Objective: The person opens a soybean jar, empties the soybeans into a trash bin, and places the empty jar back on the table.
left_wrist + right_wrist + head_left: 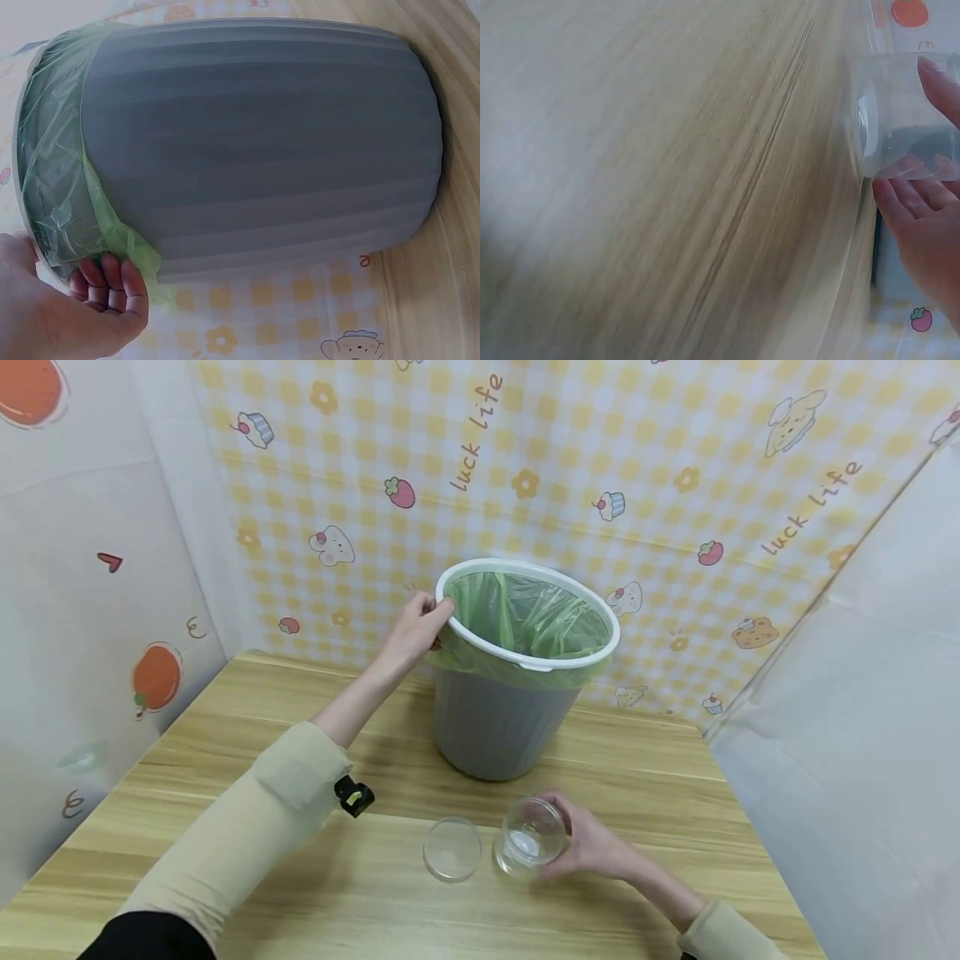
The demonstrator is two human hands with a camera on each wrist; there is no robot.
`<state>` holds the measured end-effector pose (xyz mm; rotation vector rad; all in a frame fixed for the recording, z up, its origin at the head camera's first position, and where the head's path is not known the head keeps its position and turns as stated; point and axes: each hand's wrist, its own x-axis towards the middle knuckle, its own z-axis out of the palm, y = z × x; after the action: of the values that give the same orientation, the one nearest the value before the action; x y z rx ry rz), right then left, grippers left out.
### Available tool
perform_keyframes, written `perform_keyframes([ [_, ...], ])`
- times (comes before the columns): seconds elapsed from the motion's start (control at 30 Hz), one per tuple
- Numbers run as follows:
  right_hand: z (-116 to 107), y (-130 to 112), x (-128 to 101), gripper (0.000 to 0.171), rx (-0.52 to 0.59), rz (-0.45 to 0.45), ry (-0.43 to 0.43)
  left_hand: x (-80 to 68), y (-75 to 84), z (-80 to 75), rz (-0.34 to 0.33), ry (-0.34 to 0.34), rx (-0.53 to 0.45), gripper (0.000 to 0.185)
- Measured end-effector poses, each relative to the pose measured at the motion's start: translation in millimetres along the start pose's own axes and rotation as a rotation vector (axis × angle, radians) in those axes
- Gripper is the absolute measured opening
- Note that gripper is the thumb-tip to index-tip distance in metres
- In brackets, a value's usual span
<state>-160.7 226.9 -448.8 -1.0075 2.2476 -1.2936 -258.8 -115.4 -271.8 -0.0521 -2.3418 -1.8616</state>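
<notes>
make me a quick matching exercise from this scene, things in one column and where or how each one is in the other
Things:
1. bin
2. jar
3. lid
4. left hand

States:
A. lying flat on the table, touched by nothing
B. gripping the white rim
C. lined with a green bag
D. held by the right hand

Pairs: 1-C, 2-D, 3-A, 4-B

Bin (498, 727): grey plastic, matt, ribbed wall; white smooth plastic rim ring (525, 656).
Liner (525, 614): thin green plastic film, glossy, crinkled.
Jar (528, 843): clear, glossy, smooth.
Lid (452, 849): clear, smooth.
Table (225, 735): pale wood grain, matt.
Wall sheet (675, 485): printed, creased, slight sheen.
Sleeve (247, 835): beige cloth, matt.
</notes>
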Motion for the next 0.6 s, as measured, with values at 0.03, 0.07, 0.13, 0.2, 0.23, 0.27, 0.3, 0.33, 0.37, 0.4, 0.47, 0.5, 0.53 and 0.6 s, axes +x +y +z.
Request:
perform_keyframes([
  [0.03, 1.2, 0.2, 0.4, 0.093, 0.008, -0.005, -0.002, -0.7, -0.8, -0.4, 0.005, 0.003, -0.005, 0.028],
  [0.07, 2.2, 0.7, 0.6, 0.093, 0.013, -0.011, -0.005, -1.7, -1.9, -1.0, 0.011, 0.007, -0.01, 0.03],
  [0.13, 3.6, 1.4, 1.1, 0.093, 0.023, -0.019, -0.012, -4.2, -5.2, -3.2, 0.028, 0.024, -0.011, 0.035],
  [0.2, 4.7, 2.8, 0.9, 0.096, 0.015, -0.023, -0.017, -6.9, -10.1, -6.6, 0.047, 0.041, -0.003, 0.041],
  [0.23, 4.9, 3.7, 0.8, 0.097, 0.011, -0.023, -0.022, -8.0, -12.8, -8.5, 0.056, 0.051, 0.003, 0.043],
  [0.27, 4.9, 4.8, 0.6, 0.099, 0.007, -0.024, -0.025, -9.1, -15.7, -10.7, 0.065, 0.062, 0.01, 0.044],
  [0.3, 4.3, 5.9, 0.2, 0.1, 0.004, -0.023, -0.029, -10.3, -18.8, -13.0, 0.074, 0.069, 0.021, 0.045],
  [0.33, 3.2, 7.2, -0.4, 0.102, 0.001, -0.019, -0.033, -11.6, -21.7, -15.2, 0.076, 0.073, 0.022, 0.046],
  [0.37, 1.6, 8.7, -1.3, 0.103, -0.005, -0.015, -0.038, -12.8, -24.8, -17.7, 0.078, 0.072, 0.024, 0.047],
  [0.4, -0.2, 10.1, -2.1, 0.103, -0.008, -0.011, -0.041, -14.3, -27.7, -20.2, 0.079, 0.073, 0.027, 0.047],
  [0.47, -4.9, 12.8, -3.6, 0.103, -0.005, -0.001, -0.039, -17.3, -34.3, -25.9, 0.072, 0.07, 0.053, 0.05],
  [0.5, -7.6, 13.9, -4.4, 0.101, -0.002, 0.009, -0.039, -18.7, -37.9, -28.9, 0.065, 0.065, 0.066, 0.052],
  [0.53, -10.6, 14.8, -4.9, 0.1, 0.001, 0.017, -0.035, -19.8, -41.6, -31.9, 0.059, 0.059, 0.073, 0.053],
  [0.6, -17.0, 16.4, -5.3, 0.097, 0.009, 0.036, -0.022, -22.2, -49.1, -38.2, 0.049, 0.053, 0.112, 0.056],
])
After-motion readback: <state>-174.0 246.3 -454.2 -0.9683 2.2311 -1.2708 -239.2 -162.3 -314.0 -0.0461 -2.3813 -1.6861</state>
